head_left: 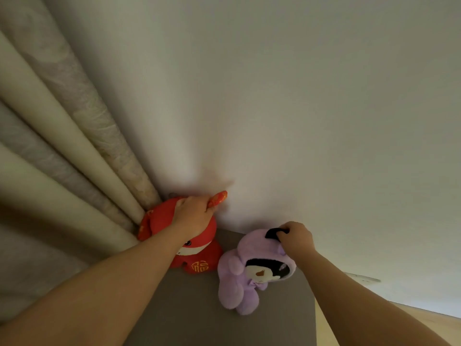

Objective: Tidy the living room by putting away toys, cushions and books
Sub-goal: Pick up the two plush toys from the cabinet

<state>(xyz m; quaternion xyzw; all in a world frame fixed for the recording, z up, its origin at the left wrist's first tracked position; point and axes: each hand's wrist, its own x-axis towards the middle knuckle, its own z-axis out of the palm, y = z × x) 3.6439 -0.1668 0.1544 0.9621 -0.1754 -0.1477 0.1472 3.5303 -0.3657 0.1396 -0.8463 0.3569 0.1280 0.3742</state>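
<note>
Plain white wall [299, 96] fills most of the view, top to btm right. Curtain [62, 126] hangs at left in long folds, cream alternating w/ pale patterned strips, ending at the corner where it meets the wall. Flat grey-brown surface [199, 308] at btm centre, far edge against the wall, left edge by the curtain. Light wood floor [411, 318] past its right edge. Light soft & dim, brighter patch on wall nr the corner.

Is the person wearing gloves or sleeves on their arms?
No. The left hand and right hand are bare: no gloves, rings or bracelets show. The left forearm and right forearm are bare too, with no sleeve or watch in view.
</note>
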